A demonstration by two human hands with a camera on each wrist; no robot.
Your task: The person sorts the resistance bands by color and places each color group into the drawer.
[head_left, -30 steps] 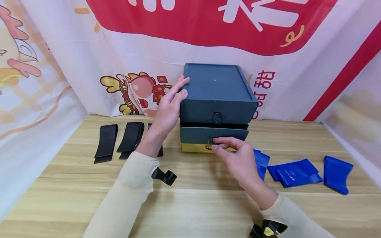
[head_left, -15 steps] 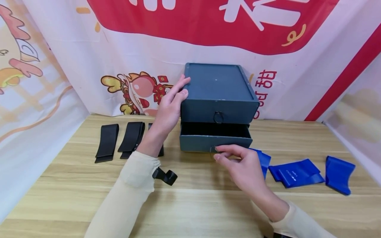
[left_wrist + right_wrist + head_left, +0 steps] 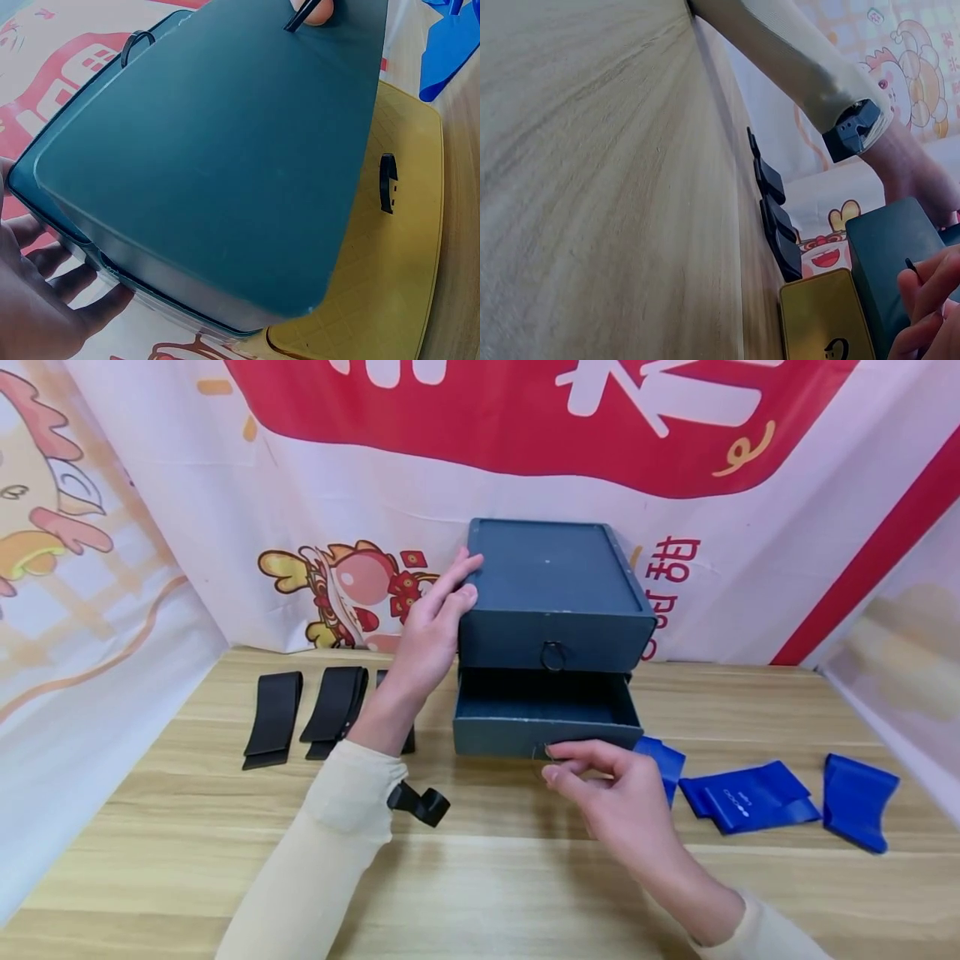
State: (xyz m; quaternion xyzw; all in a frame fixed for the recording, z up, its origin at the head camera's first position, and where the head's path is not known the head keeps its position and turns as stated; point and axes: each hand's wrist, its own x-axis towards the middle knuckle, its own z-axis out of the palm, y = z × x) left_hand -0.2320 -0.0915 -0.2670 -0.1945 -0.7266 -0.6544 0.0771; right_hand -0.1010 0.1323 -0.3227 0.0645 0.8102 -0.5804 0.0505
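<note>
A small drawer cabinet (image 3: pixel 555 568) in dark blue-green stands at the back of the table. Its middle drawer (image 3: pixel 495 737) is pulled well out, and what shows of the inside is bare. My right hand (image 3: pixel 622 789) pinches that drawer's thin ring pull (image 3: pixel 300 16) between thumb and index finger. On the cabinet's left side and top edge rests my left hand (image 3: pixel 427 639), its fingers fairly straight and spread. Above the pulled-out drawer, the top drawer (image 3: pixel 502 639) is closed. A yellow bottom drawer (image 3: pixel 405 225) is hidden in the head view but shows in both wrist views.
Folded black strips (image 3: pixel 272 718) lie left of the cabinet, one partly behind the left wrist. To the right are folded blue bands (image 3: pixel 750 797), one partly behind the right hand. A printed cloth (image 3: pixel 360 485) hangs close behind the cabinet.
My right hand has moved toward me with the ring pull, sliding the middle drawer from slightly open to far out, over the yellow drawer. My left hand has stayed on the cabinet.
</note>
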